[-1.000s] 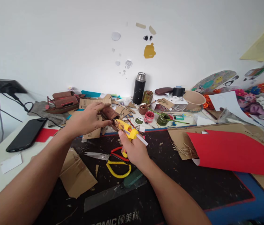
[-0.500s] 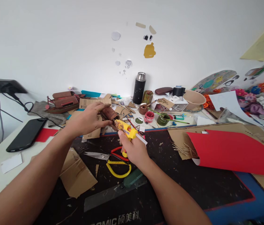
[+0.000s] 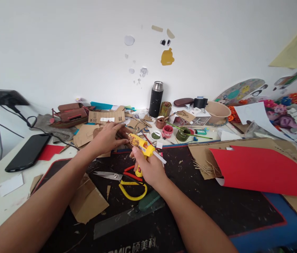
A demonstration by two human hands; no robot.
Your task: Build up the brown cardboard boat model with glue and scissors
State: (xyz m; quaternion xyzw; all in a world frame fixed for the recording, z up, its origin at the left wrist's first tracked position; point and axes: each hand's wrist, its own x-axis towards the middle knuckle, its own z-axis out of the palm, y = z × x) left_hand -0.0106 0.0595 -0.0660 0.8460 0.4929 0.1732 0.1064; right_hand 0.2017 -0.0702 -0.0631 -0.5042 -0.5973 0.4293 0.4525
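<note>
In my right hand (image 3: 150, 168) is a yellow hot glue gun (image 3: 143, 147), its stained nozzle end pointing up and left and a pale glue stick poking out of its back. My left hand (image 3: 108, 140) is closed on a brown-painted cardboard piece (image 3: 124, 132), most of it hidden behind my fingers. The gun's tip is right beside this piece; whether they touch I cannot tell. Below my right hand lie scissors (image 3: 132, 191) with red and yellow handles. A green-handled cutter (image 3: 148, 201) lies below them, near a clear ruler (image 3: 111, 223).
Cardboard scraps (image 3: 87, 200) lie on the black mat (image 3: 190, 211). Open paint jars (image 3: 182, 135) and a black flask (image 3: 156, 100) stand behind. A brown cardboard boat model (image 3: 72, 116) and a phone (image 3: 28, 153) are at left, red card (image 3: 259, 172) at right.
My left hand has shifted slightly left and down, and the brown cardboard piece has turned in it. The glue gun has hardly moved.
</note>
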